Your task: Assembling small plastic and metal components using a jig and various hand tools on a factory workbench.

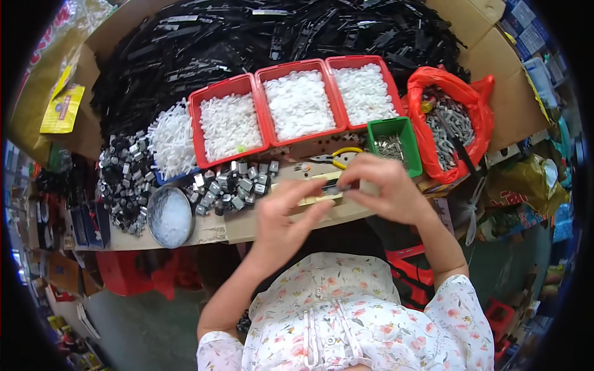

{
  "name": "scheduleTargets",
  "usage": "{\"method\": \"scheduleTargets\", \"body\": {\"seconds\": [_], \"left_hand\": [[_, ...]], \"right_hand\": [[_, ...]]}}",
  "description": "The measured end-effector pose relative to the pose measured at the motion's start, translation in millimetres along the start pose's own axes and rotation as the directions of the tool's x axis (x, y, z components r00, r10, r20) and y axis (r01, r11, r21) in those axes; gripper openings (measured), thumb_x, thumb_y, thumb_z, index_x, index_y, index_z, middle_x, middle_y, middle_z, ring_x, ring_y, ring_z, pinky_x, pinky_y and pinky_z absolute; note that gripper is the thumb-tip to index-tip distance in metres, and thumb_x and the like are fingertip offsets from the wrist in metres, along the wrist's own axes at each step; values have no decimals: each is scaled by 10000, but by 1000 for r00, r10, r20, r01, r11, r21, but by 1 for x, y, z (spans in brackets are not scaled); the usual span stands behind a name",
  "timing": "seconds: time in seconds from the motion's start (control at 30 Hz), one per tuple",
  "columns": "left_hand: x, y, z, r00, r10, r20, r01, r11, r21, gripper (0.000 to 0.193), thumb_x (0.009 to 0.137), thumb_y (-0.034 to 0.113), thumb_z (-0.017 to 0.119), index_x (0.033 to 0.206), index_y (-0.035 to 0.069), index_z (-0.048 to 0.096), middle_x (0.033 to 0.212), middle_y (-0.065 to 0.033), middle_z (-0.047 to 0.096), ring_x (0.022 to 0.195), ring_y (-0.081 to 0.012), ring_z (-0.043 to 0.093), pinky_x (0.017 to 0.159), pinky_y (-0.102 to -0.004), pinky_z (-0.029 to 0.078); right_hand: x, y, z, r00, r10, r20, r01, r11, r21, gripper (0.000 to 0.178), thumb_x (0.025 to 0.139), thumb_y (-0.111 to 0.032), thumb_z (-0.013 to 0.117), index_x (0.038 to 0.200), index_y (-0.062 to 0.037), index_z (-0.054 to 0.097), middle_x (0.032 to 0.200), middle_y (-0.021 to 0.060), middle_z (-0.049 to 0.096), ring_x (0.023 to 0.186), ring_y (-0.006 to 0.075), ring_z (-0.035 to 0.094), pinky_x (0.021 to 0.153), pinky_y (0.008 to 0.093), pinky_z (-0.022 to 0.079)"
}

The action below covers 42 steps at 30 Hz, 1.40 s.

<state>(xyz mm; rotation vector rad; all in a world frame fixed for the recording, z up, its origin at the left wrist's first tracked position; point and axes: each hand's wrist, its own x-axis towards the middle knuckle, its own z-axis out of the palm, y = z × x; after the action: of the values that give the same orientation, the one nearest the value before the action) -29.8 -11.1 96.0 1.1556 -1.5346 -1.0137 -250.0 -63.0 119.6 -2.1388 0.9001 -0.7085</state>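
Observation:
At the front edge of the worktable lies a pale cream block (pixel 307 201), partly covered by my hands. A short dark piece (pixel 331 183) sits on or just over it. My left hand (pixel 281 213) is at the block's left end, its thumb and forefinger apart with no object visible between them. At the right end, my right hand (pixel 387 188) has its fingers closed close to the dark piece; what they pinch is hidden. Just beyond lie yellow-handled pliers (pixel 340 158). A green bin (pixel 411 145) of small metal pins stands behind my right hand.
Three red trays (pixel 264 111) hold small white plastic parts. Black plastic strips (pixel 278 37) are heaped behind. On the left are white sticks (pixel 170 141), metallic blocks (pixel 238 185) and a round dish (pixel 150 216) of whitish material. A red bag (pixel 482 117) of grey parts stands at right.

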Motion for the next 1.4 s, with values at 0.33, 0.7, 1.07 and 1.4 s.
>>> {"method": "scheduleTargets", "body": {"seconds": [0.33,0.7,1.07,1.4], "left_hand": [[-33,-34,-4,968,-237,86,244,966,-85,187,885,53,738,1062,-7,731,933,-25,647,796,-76,568,669,-221,443],[-51,-55,-37,903,-404,-148,318,858,-404,169,903,15,703,1065,-29,722,961,-44,684,851,-97,629,759,-233,491],[-52,-56,-47,869,-441,-225,282,814,-508,208,903,90,732,1075,-25,719,895,-42,698,783,-103,634,696,-216,462],[-51,-56,-48,868,-437,-233,265,808,-527,227,899,97,737,1091,-21,717,928,-41,700,803,-107,643,707,-214,466]], "right_hand": [[1,-5,49,991,-127,41,129,991,-45,234,765,7,756,988,-21,690,928,116,648,815,278,669,706,356,539],[46,57,48,998,-55,8,54,941,-334,113,855,-47,670,964,-18,660,859,132,599,789,339,642,683,433,509],[76,59,46,910,-89,404,247,900,-358,42,765,-38,669,784,-26,634,833,117,600,797,355,660,685,457,527],[100,68,40,765,-23,643,327,875,-357,135,780,-39,671,914,-28,667,888,95,601,799,326,660,679,447,524]]}}
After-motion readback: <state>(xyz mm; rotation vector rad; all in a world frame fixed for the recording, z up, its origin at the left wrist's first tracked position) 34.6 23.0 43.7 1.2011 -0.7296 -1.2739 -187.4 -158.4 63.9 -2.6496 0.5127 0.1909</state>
